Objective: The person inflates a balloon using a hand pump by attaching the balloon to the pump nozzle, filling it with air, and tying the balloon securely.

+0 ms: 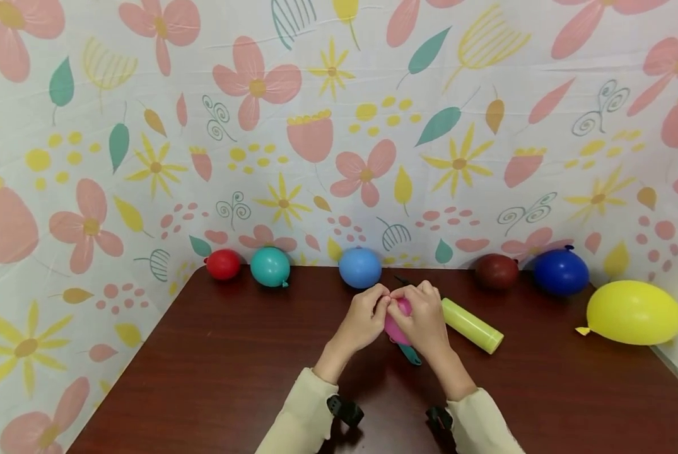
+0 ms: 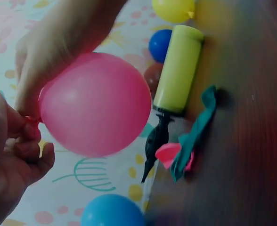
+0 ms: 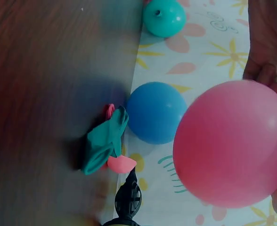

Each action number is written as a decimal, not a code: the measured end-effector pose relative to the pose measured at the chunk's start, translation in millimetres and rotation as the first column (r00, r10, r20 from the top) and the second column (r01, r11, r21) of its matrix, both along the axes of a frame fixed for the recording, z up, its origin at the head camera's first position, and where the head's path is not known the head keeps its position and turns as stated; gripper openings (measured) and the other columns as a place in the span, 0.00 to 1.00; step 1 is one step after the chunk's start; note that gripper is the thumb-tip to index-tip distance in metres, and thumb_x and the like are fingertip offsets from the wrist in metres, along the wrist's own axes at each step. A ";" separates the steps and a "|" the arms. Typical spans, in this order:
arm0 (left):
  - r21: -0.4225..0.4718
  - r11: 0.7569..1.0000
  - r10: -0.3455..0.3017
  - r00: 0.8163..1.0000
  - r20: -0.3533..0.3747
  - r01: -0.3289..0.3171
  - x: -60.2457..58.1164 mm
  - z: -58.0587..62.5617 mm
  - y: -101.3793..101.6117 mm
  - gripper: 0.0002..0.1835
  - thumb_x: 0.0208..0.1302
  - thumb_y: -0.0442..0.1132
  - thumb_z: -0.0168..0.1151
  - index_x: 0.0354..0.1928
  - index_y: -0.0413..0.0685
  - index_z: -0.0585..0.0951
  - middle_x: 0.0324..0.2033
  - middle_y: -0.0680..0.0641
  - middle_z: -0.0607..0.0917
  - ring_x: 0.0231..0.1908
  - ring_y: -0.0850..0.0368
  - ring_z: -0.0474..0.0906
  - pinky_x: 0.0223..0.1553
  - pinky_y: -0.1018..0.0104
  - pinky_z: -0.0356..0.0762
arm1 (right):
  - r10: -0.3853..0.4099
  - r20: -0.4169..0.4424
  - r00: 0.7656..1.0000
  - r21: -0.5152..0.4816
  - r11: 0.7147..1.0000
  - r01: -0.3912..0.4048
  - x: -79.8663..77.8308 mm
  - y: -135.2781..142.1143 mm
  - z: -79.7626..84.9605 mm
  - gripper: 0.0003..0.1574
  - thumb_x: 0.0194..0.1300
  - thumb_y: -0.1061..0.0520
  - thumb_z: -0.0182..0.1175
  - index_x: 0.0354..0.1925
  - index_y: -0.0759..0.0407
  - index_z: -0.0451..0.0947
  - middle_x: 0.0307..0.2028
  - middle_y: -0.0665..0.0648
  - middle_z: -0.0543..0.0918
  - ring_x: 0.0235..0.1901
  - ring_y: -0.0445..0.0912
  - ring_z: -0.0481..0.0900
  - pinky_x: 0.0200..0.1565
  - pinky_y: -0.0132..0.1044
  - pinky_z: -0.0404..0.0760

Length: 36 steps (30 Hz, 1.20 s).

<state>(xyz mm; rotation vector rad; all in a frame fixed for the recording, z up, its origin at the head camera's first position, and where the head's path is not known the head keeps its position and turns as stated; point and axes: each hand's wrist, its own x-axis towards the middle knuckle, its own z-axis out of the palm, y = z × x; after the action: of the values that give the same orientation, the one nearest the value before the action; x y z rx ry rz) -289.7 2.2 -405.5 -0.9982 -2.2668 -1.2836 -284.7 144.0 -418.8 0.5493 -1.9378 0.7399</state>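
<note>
An inflated pink balloon point(image 1: 395, 329) hangs below both hands, over the middle of the table. My left hand point(image 1: 363, 318) pinches the balloon's neck, its fingertips close to those of the other hand. My right hand point(image 1: 425, 318) pinches the same neck from the other side and covers part of the balloon in the head view. The left wrist view shows the twisted pink neck point(image 2: 32, 120) between the fingers of both hands. Under the balloon lie limp, uninflated balloons: a teal balloon point(image 3: 105, 141) across a pink balloon point(image 3: 121, 164).
A yellow-green hand pump point(image 1: 472, 326) with a black nozzle point(image 2: 155, 143) lies right of the hands. Along the back edge sit red point(image 1: 223, 264), teal point(image 1: 270, 267), light blue point(image 1: 360, 267), brown point(image 1: 496, 272) and dark blue balloons point(image 1: 562, 271). A yellow balloon point(image 1: 634, 313) is far right.
</note>
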 end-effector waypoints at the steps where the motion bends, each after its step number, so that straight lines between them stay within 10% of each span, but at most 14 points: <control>1: 0.021 1.000 -0.023 0.999 0.045 0.022 -0.1 0.9 -0.6 0.07 0.73 0.29 0.48 0.37 0.35 0.75 0.28 0.42 0.78 0.27 0.62 0.69 0.31 0.76 0.69 | -0.005 -0.004 1.000 -0.009 1.000 0.005 0.4 -0.4 0.7 0.07 0.45 0.66 0.70 0.25 0.65 0.80 0.19 0.58 0.81 0.23 0.44 0.61 0.32 0.36 0.61; 13: 0.290 0.956 -0.159 0.902 0.400 0.040 1.9 12.0 -3.1 0.11 0.75 0.33 0.46 0.40 0.31 0.75 0.31 0.42 0.74 0.32 0.65 0.67 0.36 0.75 0.66 | -0.046 -0.083 0.995 -0.050 0.998 0.042 1.7 -8.2 9.2 0.06 0.47 0.62 0.68 0.27 0.63 0.80 0.20 0.57 0.81 0.24 0.47 0.63 0.38 0.45 0.63; 20: 0.138 0.990 -0.054 0.938 0.341 0.007 4.3 22.8 -13.3 0.09 0.74 0.33 0.50 0.36 0.37 0.76 0.25 0.45 0.73 0.22 0.66 0.63 0.27 0.76 0.63 | -0.075 -0.199 0.977 0.012 0.997 0.079 2.1 -15.5 12.2 0.08 0.53 0.59 0.59 0.23 0.63 0.78 0.18 0.57 0.80 0.25 0.49 0.64 0.42 0.50 0.62; 27: 0.155 0.978 -0.186 0.932 0.311 0.143 -3.5 32.1 -24.4 0.09 0.72 0.30 0.50 0.35 0.33 0.77 0.25 0.42 0.75 0.24 0.64 0.68 0.30 0.76 0.69 | 0.114 -0.018 0.993 0.028 0.993 -0.114 4.1 -8.8 22.6 0.03 0.47 0.63 0.64 0.22 0.60 0.79 0.17 0.52 0.79 0.28 0.44 0.62 0.47 0.48 0.62; 31: 0.306 0.935 -0.286 0.893 0.348 0.180 -8.8 26.8 -22.7 0.08 0.69 0.27 0.52 0.35 0.25 0.76 0.27 0.38 0.78 0.32 0.65 0.75 0.40 0.75 0.76 | 0.244 0.168 0.955 -0.086 0.969 -0.232 8.7 -3.0 26.4 0.05 0.46 0.68 0.62 0.22 0.59 0.81 0.20 0.53 0.74 0.29 0.40 0.61 0.44 0.42 0.61; 36: 0.331 0.933 -0.263 0.891 0.369 0.139 -1.6 11.9 -13.2 0.09 0.72 0.29 0.51 0.38 0.25 0.75 0.29 0.31 0.76 0.29 0.68 0.70 0.34 0.76 0.70 | 0.272 0.335 0.902 -0.232 0.952 -0.200 15.9 1.4 16.5 0.09 0.49 0.70 0.64 0.24 0.58 0.82 0.25 0.52 0.68 0.31 0.39 0.61 0.37 0.35 0.61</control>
<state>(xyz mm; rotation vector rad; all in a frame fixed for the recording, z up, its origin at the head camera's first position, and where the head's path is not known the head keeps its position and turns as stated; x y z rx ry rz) -291.4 -10.9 -393.6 -0.9436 -2.1913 -2.0227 -268.9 145.4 -402.3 0.5642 -2.1265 1.2468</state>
